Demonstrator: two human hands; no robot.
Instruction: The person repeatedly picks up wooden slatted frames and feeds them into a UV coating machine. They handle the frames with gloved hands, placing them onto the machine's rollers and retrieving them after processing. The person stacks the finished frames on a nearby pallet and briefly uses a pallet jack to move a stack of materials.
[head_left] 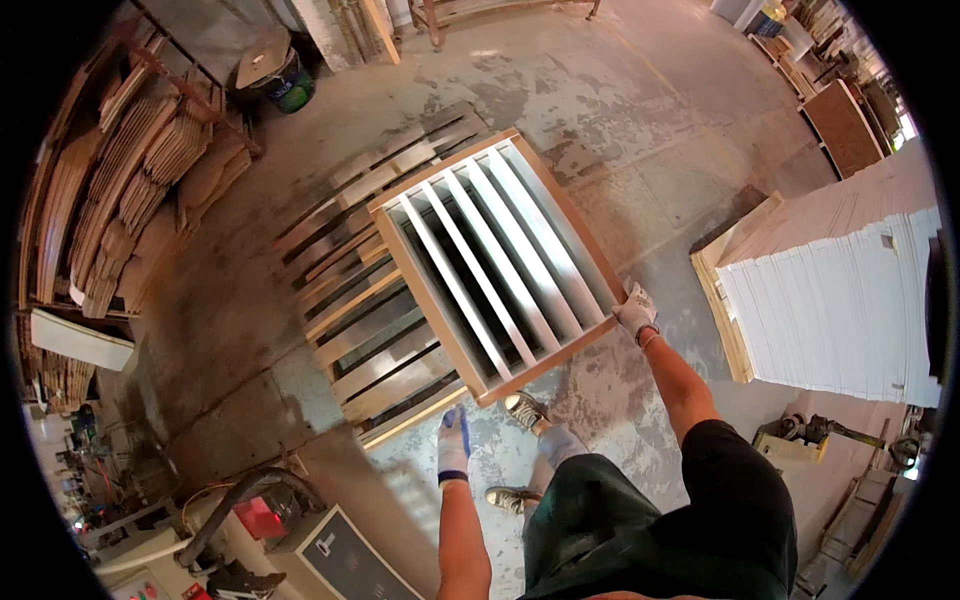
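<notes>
A brown-edged rectangular frame (573, 207) with several pale parallel slats across it lies over the right part of a wooden pallet (372, 372). Dark gaps show between the slats. My right hand (637, 311), in a light work glove, grips the frame at its right near corner. Just below the frame's near left corner is my left hand (454, 442), in a white and blue glove. Its fingers stretch forward and it holds nothing; whether the fingertips touch the frame I cannot tell.
To the right rises a tall stack of white sheets (830, 310) on a wooden base. Curved wooden pieces (130, 190) fill a rack at the left. A dark bucket (285, 80) stands beyond it. At lower left is a machine with a thick hose (240, 495) and a grey cabinet (345, 560).
</notes>
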